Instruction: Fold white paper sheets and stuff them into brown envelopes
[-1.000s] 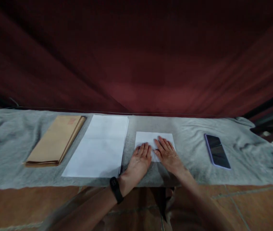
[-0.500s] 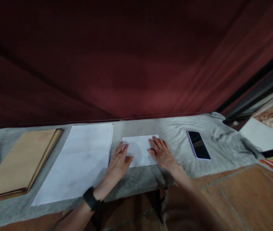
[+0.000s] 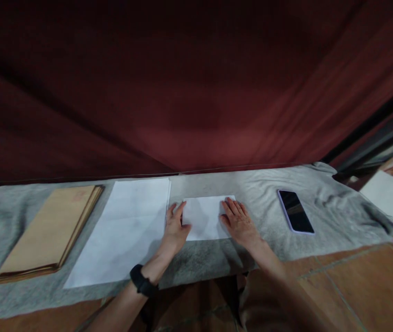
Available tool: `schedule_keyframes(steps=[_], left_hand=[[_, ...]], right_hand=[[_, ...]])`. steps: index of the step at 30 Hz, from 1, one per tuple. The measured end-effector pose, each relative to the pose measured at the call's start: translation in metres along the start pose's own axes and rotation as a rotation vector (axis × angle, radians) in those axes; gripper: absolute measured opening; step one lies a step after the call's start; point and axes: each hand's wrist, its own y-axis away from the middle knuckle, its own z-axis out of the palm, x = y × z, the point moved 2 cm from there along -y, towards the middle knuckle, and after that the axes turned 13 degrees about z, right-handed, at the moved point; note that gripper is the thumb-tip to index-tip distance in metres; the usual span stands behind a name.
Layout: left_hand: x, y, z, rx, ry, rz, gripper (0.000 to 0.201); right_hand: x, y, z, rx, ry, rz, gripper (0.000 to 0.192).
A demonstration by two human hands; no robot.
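1. My left hand (image 3: 175, 227) rests at the left edge of the folded sheet (image 3: 206, 217), fingers (image 3: 178, 210) loosely spread, pointing away from me and lying partly on the paper's near-left corner.
2. My right hand (image 3: 239, 222) lies flat on the right edge of the same sheet, fingers (image 3: 233, 207) stretched out and slightly fanned, palm down. Neither hand grips anything; both just press on the paper.
3. The folded sheet sits between my two hands on the grey cloth (image 3: 259, 184) that covers the desk, near its front edge, lying flat and roughly square to me.
4. Just left of my left hand lies a stack of paper (image 3: 123, 226), white and unfolded; its right edge is right beside my fingers. I cannot tell whether they touch.
5. Further left is a pile of envelopes (image 3: 51, 230), brown, lying at a slant, apart from the white stack.
6. On my right a phone (image 3: 295, 211) lies face up with a dark screen, well apart from my right hand.
7. A black band (image 3: 143, 281) is around my left wrist.
8. Behind the desk hangs a dark red curtain (image 3: 196, 92).
9. Below the desk's front edge shows a tiled floor (image 3: 355, 286), reddish brown.
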Motion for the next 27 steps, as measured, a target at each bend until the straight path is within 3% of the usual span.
schedule_keyframes(steps=[11, 22, 27], left_hand=[[0.011, 0.005, -0.004, -0.094, -0.107, 0.019, 0.085], [0.005, 0.002, -0.010, -0.112, -0.162, 0.083, 0.079], [0.004, 0.001, -0.011, -0.126, -0.100, 0.061, 0.074]], right_hand=[[-0.041, 0.019, 0.001, -0.009, -0.148, -0.133, 0.051], [-0.007, 0.008, 0.007, -0.032, -0.054, -0.056, 0.054], [0.016, 0.005, 0.010, 0.022, -0.023, -0.010, 0.053]])
